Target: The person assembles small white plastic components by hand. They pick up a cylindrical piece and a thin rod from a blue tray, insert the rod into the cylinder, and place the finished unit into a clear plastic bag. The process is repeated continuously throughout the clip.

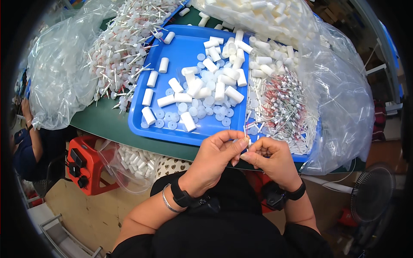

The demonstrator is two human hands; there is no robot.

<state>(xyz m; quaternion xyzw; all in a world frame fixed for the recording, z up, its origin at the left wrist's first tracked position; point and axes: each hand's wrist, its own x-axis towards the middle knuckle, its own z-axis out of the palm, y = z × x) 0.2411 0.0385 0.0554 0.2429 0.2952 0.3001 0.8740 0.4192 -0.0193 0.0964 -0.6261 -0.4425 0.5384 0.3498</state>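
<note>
My left hand (214,157) pinches a thin white stick (245,129), whose tip rises above the thumb. My right hand (275,162) is closed close beside it, thumb and forefinger pressed together at the stick's lower part; any small piece between those fingers is too hidden to name. Both hands are over the near edge of a blue tray (180,43). On that tray lie white cylinders (188,122) and translucent discs (172,125) with small centre holes. Right of it, thin white sticks and pins with red and metallic parts (286,99) form a heap.
A pile of sticks fitted with discs (118,51) covers the table's far left. Clear plastic bags (62,81) stand on both sides; one at the back holds white cylinders (275,19). Below the green table (99,122) are a red stool (88,161) and, at right, a fan (372,193).
</note>
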